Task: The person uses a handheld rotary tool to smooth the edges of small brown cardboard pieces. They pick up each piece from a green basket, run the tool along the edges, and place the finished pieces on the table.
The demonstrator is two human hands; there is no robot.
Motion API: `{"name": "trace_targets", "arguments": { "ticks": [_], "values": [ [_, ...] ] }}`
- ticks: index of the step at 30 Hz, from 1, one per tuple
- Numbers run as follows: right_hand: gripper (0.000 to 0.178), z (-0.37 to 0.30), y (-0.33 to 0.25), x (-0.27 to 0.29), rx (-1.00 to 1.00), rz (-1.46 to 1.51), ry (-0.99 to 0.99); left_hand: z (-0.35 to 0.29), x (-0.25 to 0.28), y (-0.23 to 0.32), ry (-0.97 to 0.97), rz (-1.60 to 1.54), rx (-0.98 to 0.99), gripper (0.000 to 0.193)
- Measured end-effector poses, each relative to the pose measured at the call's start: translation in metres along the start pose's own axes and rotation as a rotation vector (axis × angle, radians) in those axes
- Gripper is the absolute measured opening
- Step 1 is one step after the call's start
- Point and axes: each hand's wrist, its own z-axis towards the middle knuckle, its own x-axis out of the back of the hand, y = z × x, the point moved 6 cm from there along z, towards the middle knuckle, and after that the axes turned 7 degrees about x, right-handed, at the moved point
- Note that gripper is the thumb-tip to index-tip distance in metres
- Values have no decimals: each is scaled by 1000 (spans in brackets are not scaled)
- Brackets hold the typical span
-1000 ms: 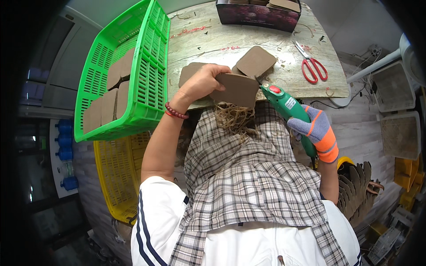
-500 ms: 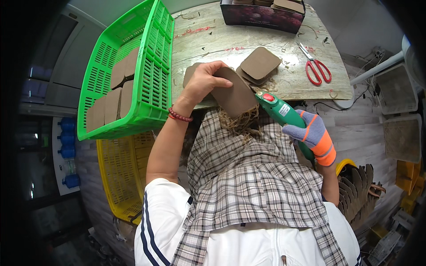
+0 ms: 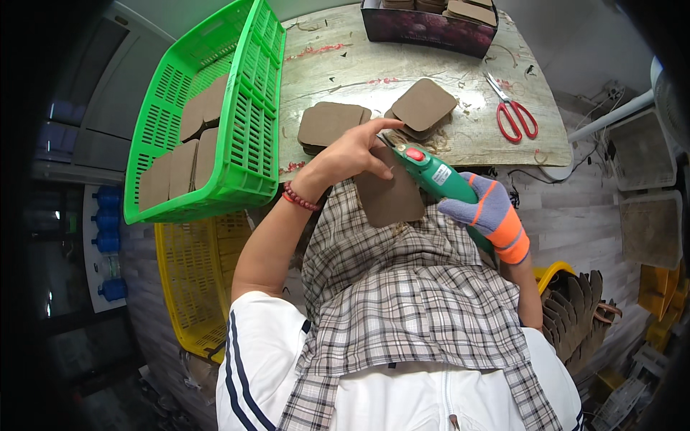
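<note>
My bare left hand [image 3: 352, 154] pinches a flat brown pad with rounded corners [image 3: 392, 200] between thumb and fingers, over my checked apron at the table's near edge. In my gloved right hand [image 3: 496, 215] is a green handheld electric cutter [image 3: 440, 177] with a red button. Its metal tip lies at the pad's upper right edge, close to my left fingers; the exact contact is hard to make out. Beyond my hands, one stack of similar pads [image 3: 330, 124] lies on the left and another stack [image 3: 425, 105] on the right.
Red-handled scissors [image 3: 516, 121] lie on the right of the worktable [image 3: 316, 72]. At its far edge stands a dark box [image 3: 428, 34] of pads. A green crate [image 3: 260, 93] with pads is at left, above a yellow crate [image 3: 172, 280]. Brown pieces [image 3: 575, 309] fill a yellow-rimmed container at right.
My left hand has come down and right, turning the pad and uncovering the left stack. The stringy trimmings under the pad are out of sight. The cutter has shifted slightly left.
</note>
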Motion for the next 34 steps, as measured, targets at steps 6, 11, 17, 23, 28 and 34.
{"name": "trace_targets", "arguments": {
  "ticks": [6, 11, 17, 23, 28, 34],
  "values": [
    [38, -5, 4, 9, 29, 26, 102, -22, 77, -29, 412, -329, -159, 51],
    [38, -12, 19, 38, 38, -1, 221, -11, 137, -71, 885, 28, -170, 51],
    [31, -19, 34, 49, -5, 74, 346, 37, 24, 22, 1061, 1054, -321, 48],
    [22, -25, 39, 60, 18, 51, 413, 113, -2, -7, 937, 971, -155, 54],
    [23, -25, 48, 67, 3, 100, 432, 98, -13, 7, 1071, 863, -272, 55],
    [26, -23, 58, 75, 28, 46, 450, 113, -4, -9, 762, 281, -81, 61]
  ]
}}
